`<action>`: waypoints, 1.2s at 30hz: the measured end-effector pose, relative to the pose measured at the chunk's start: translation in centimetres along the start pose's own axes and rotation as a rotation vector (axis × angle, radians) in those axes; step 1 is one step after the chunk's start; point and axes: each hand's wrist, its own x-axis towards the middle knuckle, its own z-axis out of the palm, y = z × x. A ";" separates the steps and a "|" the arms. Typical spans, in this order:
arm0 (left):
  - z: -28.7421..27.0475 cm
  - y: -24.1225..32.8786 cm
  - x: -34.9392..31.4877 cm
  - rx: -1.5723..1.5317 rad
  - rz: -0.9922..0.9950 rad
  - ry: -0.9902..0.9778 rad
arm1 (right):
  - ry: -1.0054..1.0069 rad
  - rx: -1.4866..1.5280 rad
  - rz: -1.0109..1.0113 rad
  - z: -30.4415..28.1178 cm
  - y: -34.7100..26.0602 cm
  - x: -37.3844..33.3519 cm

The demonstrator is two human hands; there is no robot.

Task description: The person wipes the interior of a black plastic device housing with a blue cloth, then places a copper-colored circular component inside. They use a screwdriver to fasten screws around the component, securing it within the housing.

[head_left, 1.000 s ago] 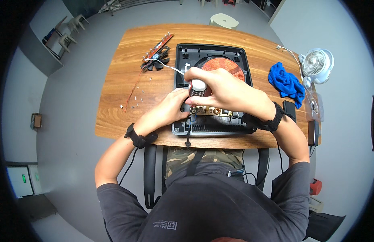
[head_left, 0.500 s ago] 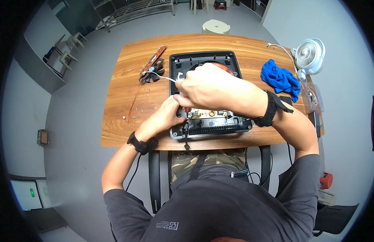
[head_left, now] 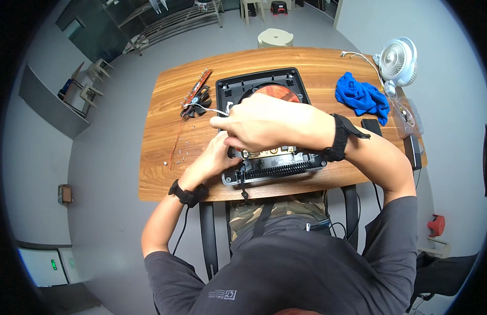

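An opened induction cooker (head_left: 221, 90) with a black casing lies on the table, its round copper coil (head_left: 279, 93) bare at the far end. My right hand (head_left: 259, 123) is closed above the casing's left half; whatever its fingers hold is hidden. Just below it, my left hand (head_left: 214, 156) is bent over the casing's left edge, fingertips tucked inside and partly covered. Part of a circuit board (head_left: 267, 154) shows beneath my hands. A white cable (head_left: 214, 111) runs from the casing to a small black fan (head_left: 201, 100) and a narrow red circuit board (head_left: 200, 83) on the left.
Several small screws (head_left: 181, 153) and a thin red wire (head_left: 173, 147) lie on the table's left. On the right are a blue cloth (head_left: 362, 96), a white desk fan (head_left: 398, 62), a clear plastic box (head_left: 409, 118) and a black block (head_left: 370, 125). A stool (head_left: 275, 38) stands beyond.
My right hand has turned, its thumb side now reaching a little further left. My left hand stays at the casing's edge. The whole view has shifted slightly.
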 end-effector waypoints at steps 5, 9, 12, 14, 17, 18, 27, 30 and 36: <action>0.5 -0.2 0.9 -0.002 0.001 -0.044 | -0.018 -0.074 0.055 0.7 0.0 0.7; 0.2 0.6 0.1 -0.250 -0.091 0.013 | -0.135 -0.007 0.148 -0.7 -1.8 1.4; 0.1 0.5 0.2 -0.067 0.078 0.088 | -0.103 0.022 0.050 -0.1 -0.6 1.3; 0.1 0.5 -0.2 -0.067 -0.022 0.045 | -0.064 0.020 0.031 0.7 -0.5 1.6; 0.1 0.1 0.1 -0.010 -0.066 -0.033 | -0.121 -0.114 0.058 1.2 -0.1 2.0; 0.1 0.1 0.2 0.003 -0.054 -0.035 | -0.100 -0.138 0.058 1.6 0.1 2.0; 0.4 -0.2 0.3 0.049 0.010 0.015 | 0.031 -0.111 0.122 0.9 0.1 0.5; 0.3 0.4 0.2 0.068 -0.059 0.006 | 0.030 0.012 0.047 1.3 0.9 0.5; 0.6 -0.3 0.1 0.018 -0.016 -0.014 | -0.065 -0.089 0.141 1.8 -0.4 1.0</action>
